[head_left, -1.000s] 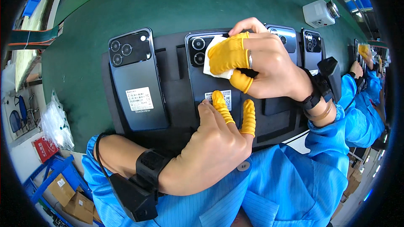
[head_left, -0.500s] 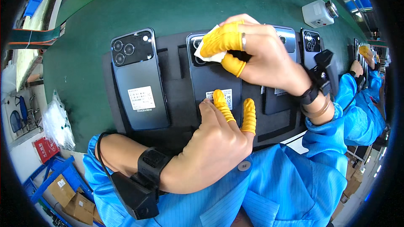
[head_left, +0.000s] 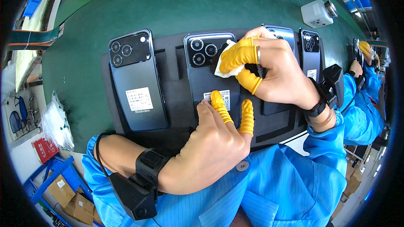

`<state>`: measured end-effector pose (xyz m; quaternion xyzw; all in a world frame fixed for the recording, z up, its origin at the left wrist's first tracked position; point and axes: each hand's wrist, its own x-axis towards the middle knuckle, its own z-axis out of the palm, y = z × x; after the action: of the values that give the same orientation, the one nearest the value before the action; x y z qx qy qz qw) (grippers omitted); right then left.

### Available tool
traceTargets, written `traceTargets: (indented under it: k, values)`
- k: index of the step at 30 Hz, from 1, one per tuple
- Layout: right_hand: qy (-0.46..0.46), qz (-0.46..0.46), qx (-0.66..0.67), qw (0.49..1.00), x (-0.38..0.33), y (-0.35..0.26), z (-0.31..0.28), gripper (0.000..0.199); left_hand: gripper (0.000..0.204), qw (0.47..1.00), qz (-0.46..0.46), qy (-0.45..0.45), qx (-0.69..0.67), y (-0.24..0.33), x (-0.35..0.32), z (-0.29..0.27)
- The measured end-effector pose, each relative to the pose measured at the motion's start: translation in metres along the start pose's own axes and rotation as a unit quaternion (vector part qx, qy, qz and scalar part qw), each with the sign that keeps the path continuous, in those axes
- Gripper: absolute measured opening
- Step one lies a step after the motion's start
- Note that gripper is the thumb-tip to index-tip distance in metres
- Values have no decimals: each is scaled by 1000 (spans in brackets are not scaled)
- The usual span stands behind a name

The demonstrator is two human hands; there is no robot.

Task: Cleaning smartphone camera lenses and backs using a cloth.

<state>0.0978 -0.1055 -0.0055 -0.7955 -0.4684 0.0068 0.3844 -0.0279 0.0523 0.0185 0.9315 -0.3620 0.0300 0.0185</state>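
A dark blue-grey smartphone (head_left: 210, 75) lies back side up in front of me, its three-lens camera block at the far end. My right hand (head_left: 269, 65), with yellow finger cots, pinches a folded white wipe (head_left: 227, 68) against the right side of this camera block. My left hand (head_left: 214, 143) rests over the phone's near half. One cotted finger lies across its white label (head_left: 225, 96); the other cotted digit is spread apart, by the right edge. To the left lies a similar phone (head_left: 139, 80), also back up.
Under the phones is a black foam tray (head_left: 168, 69) on a green tabletop (head_left: 176, 4). Two more phones, a blue-grey one (head_left: 284, 33) and a dark one (head_left: 310, 46), lie to the right. A white bottle (head_left: 317, 13) stands beyond. A co-worker's sleeve (head_left: 364, 109) shows at far right.
My right hand has slid the wipe rightward across the camera block, uncovering its lenses. The left hand has stayed on the phone, nearly still.
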Motion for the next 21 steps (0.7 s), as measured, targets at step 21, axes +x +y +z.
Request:
traceTargets:
  k: [21]
  values:
    - [82,-19,-76,994,2,20,-1,20,55,1000,15,6,-6,-4,0,-1]
